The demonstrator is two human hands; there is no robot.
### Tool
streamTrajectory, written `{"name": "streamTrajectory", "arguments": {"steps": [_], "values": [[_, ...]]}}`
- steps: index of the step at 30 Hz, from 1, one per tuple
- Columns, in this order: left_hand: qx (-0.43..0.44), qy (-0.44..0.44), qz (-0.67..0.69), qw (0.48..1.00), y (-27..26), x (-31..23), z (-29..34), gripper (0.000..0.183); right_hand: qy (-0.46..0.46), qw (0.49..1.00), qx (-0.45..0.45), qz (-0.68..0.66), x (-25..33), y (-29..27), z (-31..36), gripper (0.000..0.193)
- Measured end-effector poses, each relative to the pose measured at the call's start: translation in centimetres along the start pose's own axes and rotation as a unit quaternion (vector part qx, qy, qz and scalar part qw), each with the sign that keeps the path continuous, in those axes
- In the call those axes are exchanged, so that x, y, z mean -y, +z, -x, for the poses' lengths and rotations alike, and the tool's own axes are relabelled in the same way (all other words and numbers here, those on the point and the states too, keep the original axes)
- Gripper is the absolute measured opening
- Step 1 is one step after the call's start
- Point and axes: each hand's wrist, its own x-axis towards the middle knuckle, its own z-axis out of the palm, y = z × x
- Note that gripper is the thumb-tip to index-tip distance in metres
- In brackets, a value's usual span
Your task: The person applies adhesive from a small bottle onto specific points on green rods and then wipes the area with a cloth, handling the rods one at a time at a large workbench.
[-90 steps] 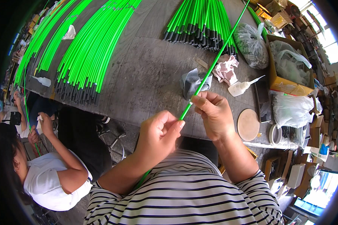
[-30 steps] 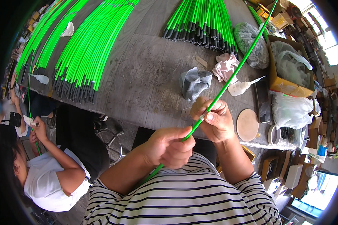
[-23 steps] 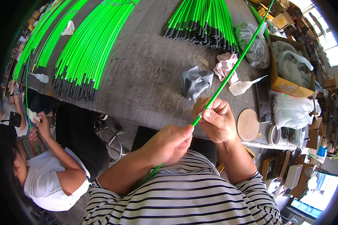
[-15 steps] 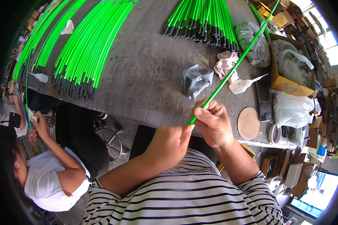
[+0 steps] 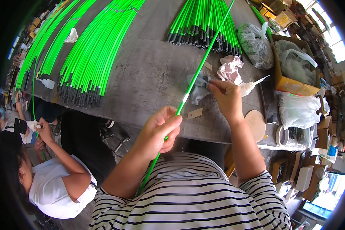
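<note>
Green rod (image 5: 202, 69), one, slender, held aslant: long axis from near left, beside the striped shirt (image 5: 188, 191), to far right, over the black-tipped ends of the far rod bundle (image 5: 203, 27). White band (image 5: 185, 97) on the rod, just beyond the left fingers and on their far-right side. Grey cloth (image 5: 200, 91), crumpled, blurred, on the dark table (image 5: 142, 73); it lies at the left of the right fingertips, far and to the right of the white band, with the rod crossing in front of its left part. Right hand (image 5: 229, 99), the nearer of the two to the cloth: forearm rising from near right, reaching far, wrist turned leftward; thumb and forefinger drawn almost together at the cloth's right edge, other fingers curled; whether a fold is caught between them cannot be told. Left hand (image 5: 156, 131), the one on the rod: fingers wrapped closely round it, thumb laid along its upper side, forearm from near left. Also about the right hand: pink cloth (image 5: 229, 69), crumpled, on its far side; white bottle (image 5: 247, 89) with a long nozzle, just right; pale round disc (image 5: 255, 124), near and to the right.
</note>
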Motion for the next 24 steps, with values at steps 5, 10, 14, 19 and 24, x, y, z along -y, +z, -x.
{"name": "streamTrajectory", "arguments": {"steps": [5,10,14,19,24], "values": [[-0.001,0.062,0.009,0.998,0.0,0.3,-0.1,0.011,0.092,0.981,0.014,-0.171,2.9,0.4,2.5,0.012],[-0.022,0.066,-0.032,0.997,0.7,0.1,0.0,0.013,0.12,0.915,0.049,-0.382,6.1,0.2,5.3,0.009],[-0.066,0.102,-0.105,0.987,1.9,0.3,0.2,0.013,0.134,0.875,0.062,-0.462,7.2,0.0,6.4,0.009],[-0.097,0.191,-0.212,0.953,2.8,0.7,0.5,0.015,0.128,0.85,0.052,-0.508,7.8,0.2,7.1,0.01],[-0.117,0.222,-0.262,0.932,3.1,0.7,0.6,0.017,0.164,0.828,0.045,-0.534,8.4,-0.2,7.4,0.013]]}}
